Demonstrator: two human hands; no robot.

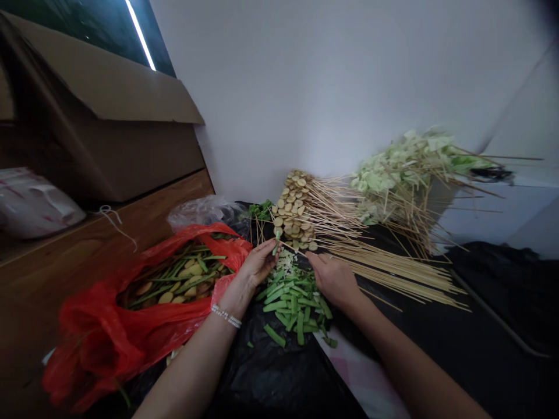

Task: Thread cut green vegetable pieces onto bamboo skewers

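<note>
My left hand (259, 263) pinches a small cut green vegetable piece (276, 245) between its fingertips. My right hand (332, 280) closes on a thin bamboo skewer (297, 251), whose tip reaches toward that green piece. Below the hands lies a heap of cut green stem pieces (292, 305). Beyond them, finished skewers loaded with round tan slices (293, 215) lie side by side. A red plastic bag (144, 285) at my left holds green stems and tan slices (179, 276).
Skewers of pale green leaves (402, 174) are piled at the right against a white wall (327, 87). Black plastic sheeting (262, 361) covers the work surface. A wooden ledge (87, 227) and a cardboard box (117, 134) stand at the left.
</note>
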